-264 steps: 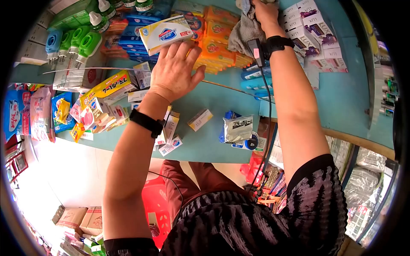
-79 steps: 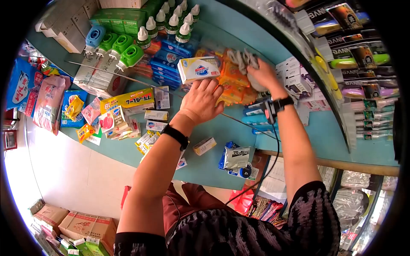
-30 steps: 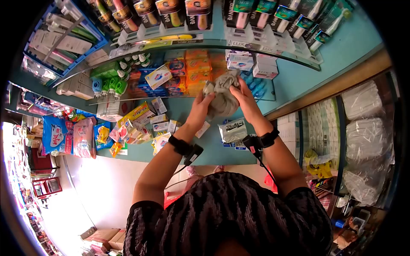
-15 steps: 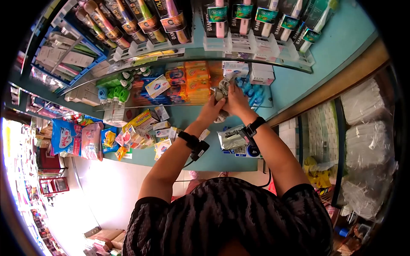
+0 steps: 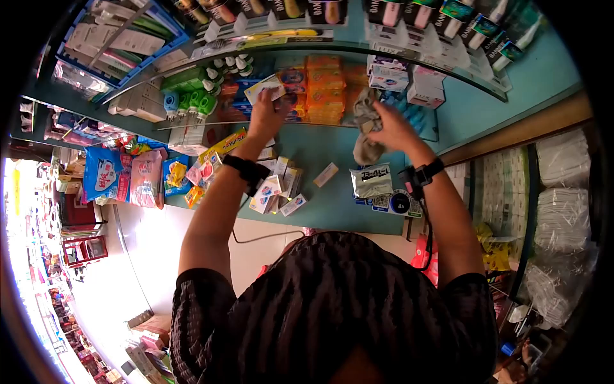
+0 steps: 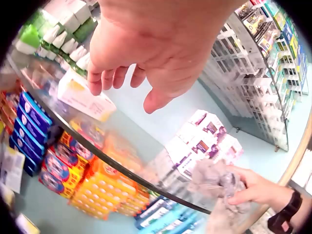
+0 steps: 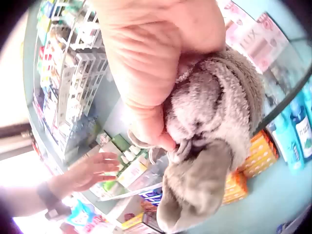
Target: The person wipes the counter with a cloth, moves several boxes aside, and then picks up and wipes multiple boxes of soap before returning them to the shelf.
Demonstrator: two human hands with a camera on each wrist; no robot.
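Bunched in my right hand (image 5: 398, 128) is a grey cloth (image 7: 204, 122), a fold of it hanging down below the fingers. In the right wrist view the thumb presses into the folds. My left hand (image 6: 146, 53) reaches over the glass shelf with fingers loosely spread and nothing gripped. Its fingertips are right by a white and yellow soap box (image 6: 83, 95) lying on the glass. Under the shelf, orange soap packs (image 5: 325, 96) and blue packs (image 6: 29, 124) stand in stacks. White and purple LUX soap boxes (image 6: 202, 139) are to the right.
Loose small boxes (image 5: 281, 185) and a silver packet (image 5: 372, 181) lie on the lower counter. Green-and-white bottles (image 5: 214, 77) stand back left. The curved glass edge (image 6: 131, 173) runs close below my hands. Packaged toothbrushes (image 5: 419, 13) line the upper shelf.
My two hands, together on the cloth half a second ago, have parted. The left has moved left to the soap box; the right has kept the cloth and moved right.
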